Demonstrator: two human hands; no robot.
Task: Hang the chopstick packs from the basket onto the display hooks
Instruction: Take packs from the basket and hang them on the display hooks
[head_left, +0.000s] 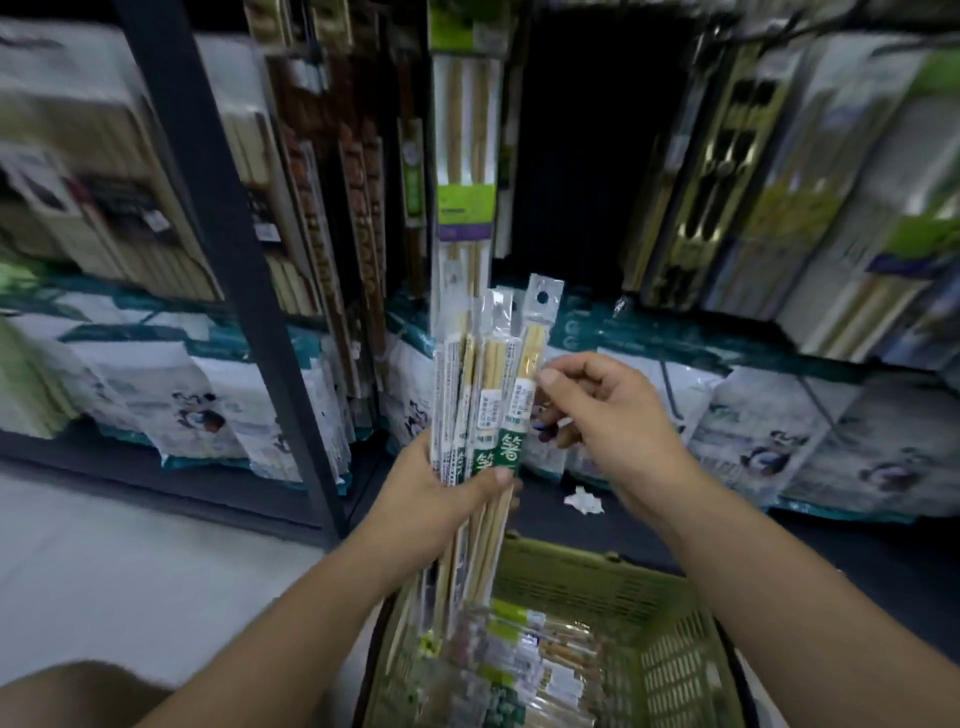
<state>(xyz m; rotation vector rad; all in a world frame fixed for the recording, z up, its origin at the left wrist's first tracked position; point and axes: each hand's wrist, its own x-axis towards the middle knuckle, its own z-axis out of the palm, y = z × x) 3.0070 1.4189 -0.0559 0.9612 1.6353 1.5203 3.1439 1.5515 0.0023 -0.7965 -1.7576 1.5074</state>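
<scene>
My left hand (441, 499) grips a bunch of several chopstick packs (478, 384), held upright in front of the shelves. They are clear sleeves with bamboo sticks, green labels and punched hang tabs on top. My right hand (608, 410) pinches the rightmost pack (530, 353) of the bunch between thumb and fingers, just below its hang tab. Below my arms stands a green plastic basket (670, 665) with more chopstick packs (524, 660) lying inside. A dark gap (587, 156) opens in the display straight ahead; I cannot make out hooks in it.
Hanging packs of chopsticks (465, 156) and cutlery (711, 171) flank the gap on both sides. Bagged goods with teal print (208, 395) fill the lower shelf. A dark metal upright (228, 249) crosses at left. A crumpled white scrap (584, 501) lies on the dark base.
</scene>
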